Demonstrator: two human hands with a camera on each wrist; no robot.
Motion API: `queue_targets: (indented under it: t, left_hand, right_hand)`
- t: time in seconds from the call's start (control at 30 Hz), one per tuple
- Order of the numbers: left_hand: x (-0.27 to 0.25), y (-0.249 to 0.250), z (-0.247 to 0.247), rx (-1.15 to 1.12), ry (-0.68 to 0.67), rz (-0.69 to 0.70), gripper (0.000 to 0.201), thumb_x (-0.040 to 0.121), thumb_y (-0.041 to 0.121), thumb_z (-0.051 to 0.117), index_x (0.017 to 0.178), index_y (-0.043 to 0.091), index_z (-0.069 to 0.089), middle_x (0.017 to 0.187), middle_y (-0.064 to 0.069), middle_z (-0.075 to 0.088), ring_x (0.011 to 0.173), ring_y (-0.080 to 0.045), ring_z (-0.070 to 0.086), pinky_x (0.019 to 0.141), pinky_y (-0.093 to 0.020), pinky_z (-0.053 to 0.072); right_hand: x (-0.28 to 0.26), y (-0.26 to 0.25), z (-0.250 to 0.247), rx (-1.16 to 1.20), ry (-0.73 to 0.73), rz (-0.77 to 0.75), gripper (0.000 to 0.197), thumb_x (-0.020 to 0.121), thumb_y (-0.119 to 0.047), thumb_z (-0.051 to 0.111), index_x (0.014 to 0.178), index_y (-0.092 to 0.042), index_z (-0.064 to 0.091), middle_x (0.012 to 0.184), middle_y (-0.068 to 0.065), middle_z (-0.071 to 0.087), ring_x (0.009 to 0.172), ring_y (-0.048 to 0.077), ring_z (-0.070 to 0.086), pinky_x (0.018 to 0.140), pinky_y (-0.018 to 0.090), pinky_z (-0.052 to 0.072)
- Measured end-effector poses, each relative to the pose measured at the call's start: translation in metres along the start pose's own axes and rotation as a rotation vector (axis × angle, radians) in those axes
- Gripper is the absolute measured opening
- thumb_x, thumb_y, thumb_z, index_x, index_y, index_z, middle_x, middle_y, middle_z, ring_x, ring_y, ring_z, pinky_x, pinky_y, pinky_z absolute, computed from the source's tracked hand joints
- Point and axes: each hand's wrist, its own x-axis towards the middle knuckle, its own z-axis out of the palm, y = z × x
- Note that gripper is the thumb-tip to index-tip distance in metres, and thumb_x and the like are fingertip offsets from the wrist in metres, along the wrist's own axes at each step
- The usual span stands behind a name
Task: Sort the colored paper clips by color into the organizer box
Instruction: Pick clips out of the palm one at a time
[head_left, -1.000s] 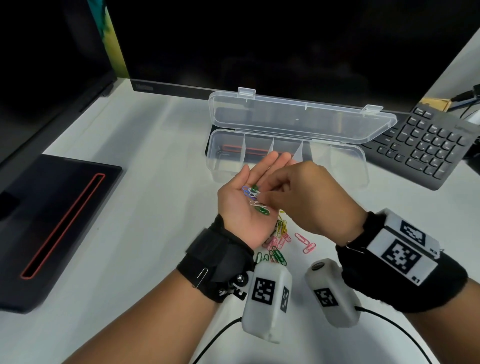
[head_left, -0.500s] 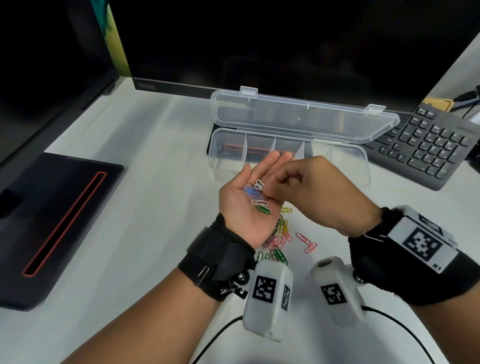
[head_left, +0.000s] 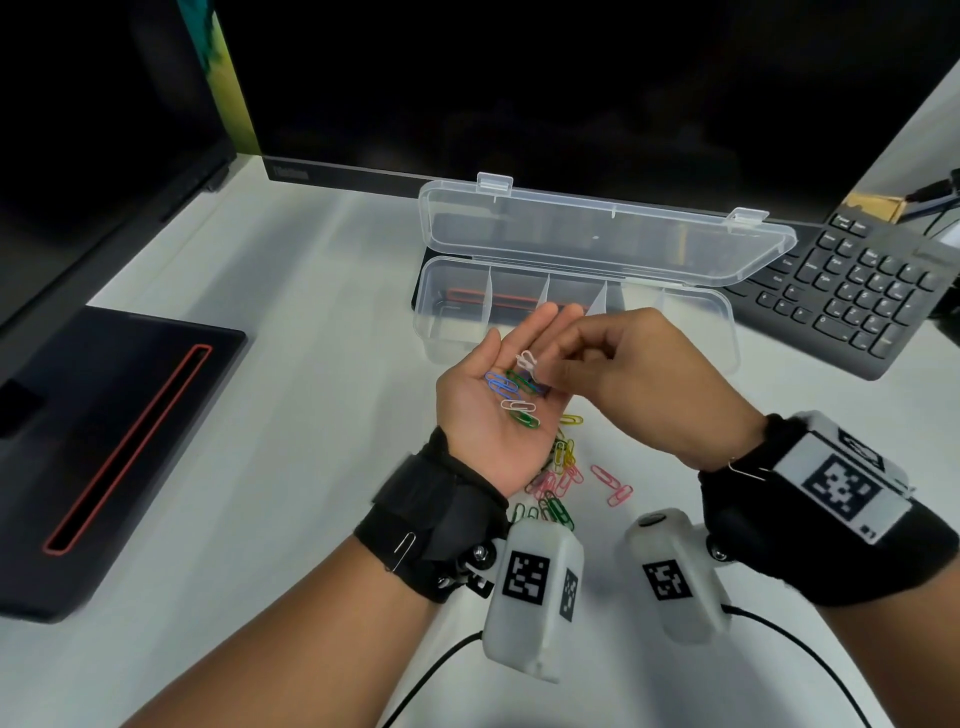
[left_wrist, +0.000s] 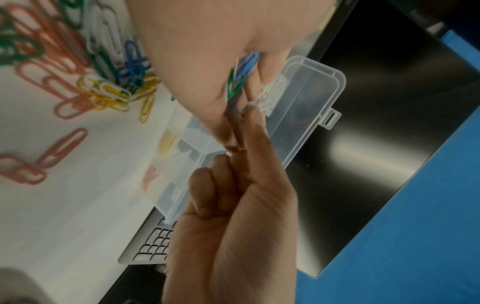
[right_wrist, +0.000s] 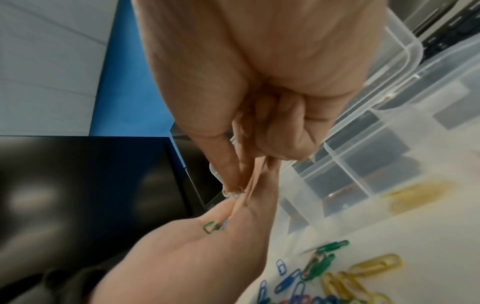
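Note:
My left hand (head_left: 498, 410) lies palm up above the table, fingers straight, with blue clips (head_left: 500, 383), green clips (head_left: 523, 415) and a white clip (head_left: 518, 405) resting on the palm. My right hand (head_left: 540, 366) pinches a white paper clip (head_left: 525, 360) between thumb and forefinger just above that palm; the same white clip (right_wrist: 230, 193) shows in the right wrist view. The clear organizer box (head_left: 696, 332) stands open behind the hands, with yellow clips (right_wrist: 415, 195) in one compartment. A pile of loose clips (head_left: 561, 478) lies on the table under the hands.
A black keyboard (head_left: 852, 291) sits at the right behind the box. A black monitor base (head_left: 104, 436) with a red-rimmed slot lies at the left. Dark monitors (head_left: 519, 78) stand along the back. Cables (head_left: 810, 660) run from the wrist cameras near the front edge.
My right hand has lifted a white clip off the left palm and drawn back slightly to the right. The left hand has held still.

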Motion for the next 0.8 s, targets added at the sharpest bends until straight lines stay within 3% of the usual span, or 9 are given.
queue_targets:
  t: [0.07, 0.17, 0.27, 0.33, 0.57, 0.63, 0.73, 0.8]
  left_hand:
    - [0.001, 0.0, -0.001, -0.023, 0.005, 0.007, 0.046, 0.101, 0.027, 0.029, 0.118, -0.002, 0.06, 0.115, -0.02, 0.068, 0.098, -0.027, 0.069, 0.08, -0.033, 0.056]
    - [0.002, -0.001, -0.002, -0.04, 0.006, 0.007, 0.046, 0.1, 0.028, 0.033, 0.11, -0.001, 0.066, 0.109, -0.017, 0.07, 0.097, -0.025, 0.07, 0.087, -0.033, 0.053]
    - [0.001, -0.001, -0.002, -0.057, 0.0, -0.002, 0.048, 0.1, 0.028, 0.033, 0.107, -0.003, 0.069, 0.115, -0.02, 0.068, 0.101, -0.027, 0.068, 0.087, -0.032, 0.055]
    - [0.0, 0.0, -0.001, -0.054, -0.002, -0.01, 0.048, 0.1, 0.028, 0.033, 0.108, -0.004, 0.069, 0.119, -0.021, 0.066, 0.105, -0.028, 0.067, 0.086, -0.033, 0.055]
    - [-0.002, 0.001, 0.001, -0.057, 0.007, -0.022, 0.047, 0.101, 0.028, 0.031, 0.118, -0.004, 0.061, 0.119, -0.022, 0.066, 0.104, -0.029, 0.068, 0.076, -0.031, 0.058]
    - [-0.002, 0.001, 0.001, -0.053, 0.006, -0.022, 0.046, 0.101, 0.028, 0.031, 0.119, -0.003, 0.061, 0.117, -0.021, 0.067, 0.104, -0.028, 0.068, 0.08, -0.032, 0.058]
    - [-0.003, 0.001, 0.001, -0.06, 0.007, -0.016, 0.046, 0.101, 0.028, 0.031, 0.117, -0.002, 0.061, 0.113, -0.02, 0.069, 0.1, -0.028, 0.069, 0.087, -0.036, 0.056]
    - [-0.002, 0.001, 0.001, -0.063, 0.009, -0.01, 0.045, 0.101, 0.028, 0.031, 0.116, -0.002, 0.062, 0.11, -0.019, 0.07, 0.097, -0.028, 0.07, 0.086, -0.036, 0.057]
  right_hand:
    - [0.001, 0.0, -0.001, 0.207, -0.047, 0.089, 0.021, 0.092, -0.011, 0.06, 0.072, -0.012, 0.065, 0.051, -0.006, 0.05, 0.04, 0.008, 0.031, 0.04, 0.019, 0.025]
    - [0.004, 0.002, -0.007, 0.792, -0.183, 0.298, 0.021, 0.09, -0.013, 0.044, 0.07, -0.018, 0.048, 0.06, -0.002, 0.023, 0.049, 0.012, 0.01, 0.042, 0.022, 0.009]
    - [0.005, 0.004, -0.009, 1.194, -0.25, 0.319, 0.012, 0.077, -0.019, 0.037, 0.066, -0.015, 0.042, 0.061, 0.0, 0.028, 0.05, 0.012, 0.012, 0.042, 0.023, 0.011]
    - [0.006, 0.007, -0.008, 1.327, -0.248, 0.321, 0.017, 0.075, -0.021, 0.035, 0.061, -0.014, 0.043, 0.058, 0.001, 0.032, 0.049, 0.012, 0.013, 0.041, 0.022, 0.012]
    - [0.011, 0.009, -0.005, 1.336, -0.128, 0.434, 0.042, 0.092, -0.033, 0.038, 0.054, -0.016, 0.033, 0.051, -0.001, 0.032, 0.037, 0.009, 0.02, 0.032, 0.017, 0.013]
    - [0.012, 0.006, -0.007, 1.305, -0.101, 0.453, 0.045, 0.093, -0.037, 0.042, 0.054, -0.015, 0.035, 0.051, -0.001, 0.035, 0.037, 0.008, 0.023, 0.029, 0.016, 0.017]
    - [0.012, 0.0, -0.008, 1.158, -0.052, 0.446, 0.048, 0.095, -0.042, 0.047, 0.056, -0.016, 0.039, 0.05, -0.001, 0.038, 0.036, 0.007, 0.027, 0.027, 0.015, 0.02]
    - [0.011, -0.004, -0.009, 0.974, -0.021, 0.384, 0.046, 0.096, -0.044, 0.049, 0.059, -0.016, 0.045, 0.05, -0.002, 0.034, 0.038, 0.008, 0.024, 0.031, 0.016, 0.017]
